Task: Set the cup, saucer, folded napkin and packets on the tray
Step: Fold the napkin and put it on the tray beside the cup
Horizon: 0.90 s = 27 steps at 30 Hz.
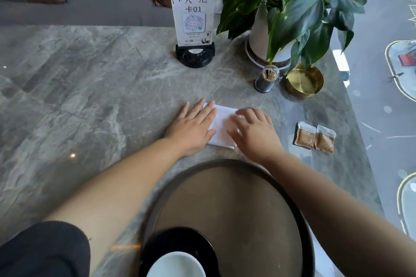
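Note:
A white napkin point(222, 122) lies flat on the grey marble table, just beyond the tray. My left hand point(192, 126) rests palm down on its left part, fingers spread. My right hand point(254, 132) presses on its right part with fingers curled over the edge. A round brown tray with a dark rim point(231, 207) sits close to me. On its near edge stands a black saucer point(157, 245) with a white cup point(176, 265) on it. Two brown packets point(315, 138) lie side by side on the table, right of my right hand.
At the back of the table point(90, 85) stand a QR-code sign in a black holder point(194, 22), a potted plant in a white pot point(270, 31), a toothpick holder point(267, 80) and a gold bowl point(305, 82). The table's right edge runs diagonally past the packets.

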{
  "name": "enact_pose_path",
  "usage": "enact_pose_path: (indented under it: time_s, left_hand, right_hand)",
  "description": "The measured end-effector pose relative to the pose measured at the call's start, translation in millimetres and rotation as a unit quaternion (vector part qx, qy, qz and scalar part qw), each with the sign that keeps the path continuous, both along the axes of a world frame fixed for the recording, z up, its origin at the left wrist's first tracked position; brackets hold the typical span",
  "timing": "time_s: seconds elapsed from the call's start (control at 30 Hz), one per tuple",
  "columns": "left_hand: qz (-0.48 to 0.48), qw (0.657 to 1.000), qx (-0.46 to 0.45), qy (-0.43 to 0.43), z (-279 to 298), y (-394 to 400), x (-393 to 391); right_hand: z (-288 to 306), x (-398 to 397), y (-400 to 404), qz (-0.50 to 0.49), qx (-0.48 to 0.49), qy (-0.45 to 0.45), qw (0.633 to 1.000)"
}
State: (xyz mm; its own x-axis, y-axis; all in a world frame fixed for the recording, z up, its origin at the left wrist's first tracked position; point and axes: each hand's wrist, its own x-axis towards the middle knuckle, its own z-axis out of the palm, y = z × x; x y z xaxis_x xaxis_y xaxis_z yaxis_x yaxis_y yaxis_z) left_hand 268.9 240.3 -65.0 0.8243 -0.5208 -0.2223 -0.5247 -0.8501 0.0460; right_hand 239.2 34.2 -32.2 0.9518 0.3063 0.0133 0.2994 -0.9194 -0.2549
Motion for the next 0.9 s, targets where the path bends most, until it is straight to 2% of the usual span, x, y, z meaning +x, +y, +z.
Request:
enact_pose_path:
  time_s: [0.1,0.23,0.3,0.4,0.47,0.57,0.67,0.73,0.8,0.83,0.9]
  left_hand:
    - [0.006,1.0,-0.019,0.017,-2,2,2]
    - [0.007,0.999,-0.035,0.031,-5,5,3]
    - [0.008,0.999,-0.035,0.03,-7,5,3]
    - [0.013,0.999,-0.036,0.032,-9,5,2]
    - [0.012,0.998,-0.039,0.038,-10,6,3]
    - [0.011,0.998,-0.048,0.039,-9,7,3]
    - [0.017,0.998,-0.053,0.039,-8,9,2]
    - [0.047,0.994,-0.091,0.046,-3,4,1]
    - [0.144,0.961,-0.223,0.075,7,-4,2]
    - [0.204,0.923,-0.31,0.106,14,-9,2]
    - [0.293,0.817,-0.456,0.196,32,-18,1]
  right_hand:
    - [-12,-3,10,0.016,-0.032,0.034,0.999]
    - [-18,-2,6,0.023,-0.013,0.046,0.999]
    - [-15,4,4,-0.039,0.019,0.086,0.995]
    - [-6,19,4,-0.19,0.037,0.114,0.974]
    - [0,30,7,-0.23,0.048,0.182,0.955]
    - [8,44,11,-0.258,0.164,0.285,0.909]
    - [11,48,13,-0.283,0.261,0.292,0.876]
    - [12,44,12,-0.286,0.35,0.291,0.843]
    - [15,36,8,-0.292,0.454,0.295,0.788]
    - [20,33,4,-0.287,0.493,0.293,0.767]
    - [32,24,-4,-0.262,0.553,0.292,0.735]
